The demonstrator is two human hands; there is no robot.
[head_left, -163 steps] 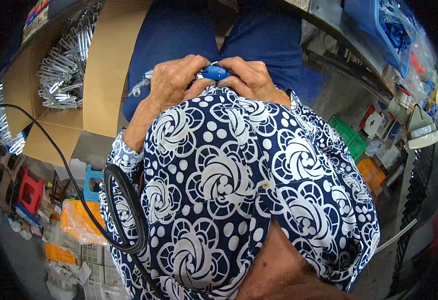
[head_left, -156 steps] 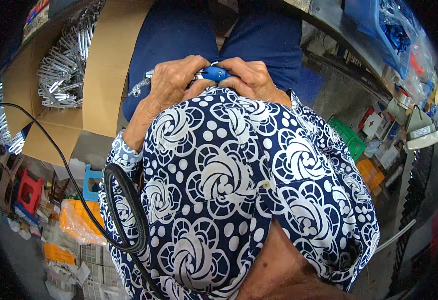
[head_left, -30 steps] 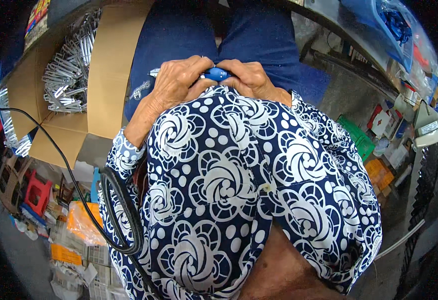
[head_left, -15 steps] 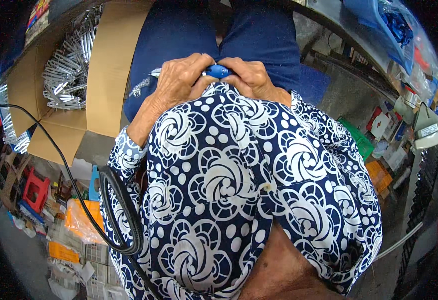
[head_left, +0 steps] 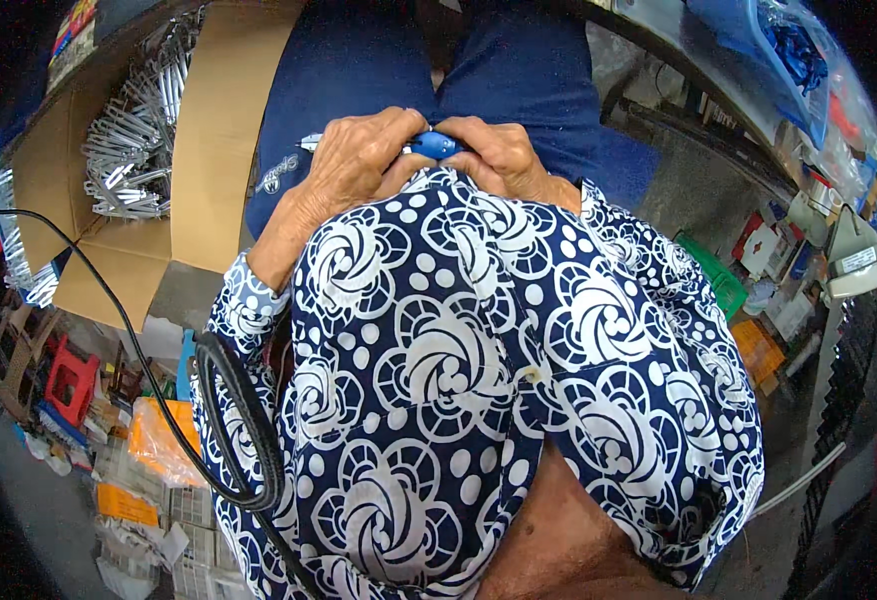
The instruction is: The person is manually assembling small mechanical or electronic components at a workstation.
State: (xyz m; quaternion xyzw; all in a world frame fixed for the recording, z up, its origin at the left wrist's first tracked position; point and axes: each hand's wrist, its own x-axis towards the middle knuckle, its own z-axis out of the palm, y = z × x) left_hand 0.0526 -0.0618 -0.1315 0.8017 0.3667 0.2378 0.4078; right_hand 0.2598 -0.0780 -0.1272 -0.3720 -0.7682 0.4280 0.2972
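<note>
A slim silver piece with a rounded blue end (head_left: 433, 146) lies crosswise between my hands, over my lap. My left hand (head_left: 364, 155) is closed around its silver length, and a silver tip pokes out to the left of the knuckles. My right hand (head_left: 499, 152) pinches the blue end between thumb and fingers. Both hands nearly meet at the blue part, close to the hem of my patterned shirt. The middle of the silver length is hidden under my left fingers, so its exact kind is unclear.
Left of my legs stands an open cardboard box (head_left: 221, 140) heaped with silver metal pieces (head_left: 134, 150). A black cable (head_left: 149, 345) loops along my left side. A blue bin (head_left: 774, 60) of blue parts is at far right. Red stools (head_left: 72, 380) stand lower left.
Almost nothing differs. Both hands keep the same grip on the piece, and the body has shifted very slightly.
</note>
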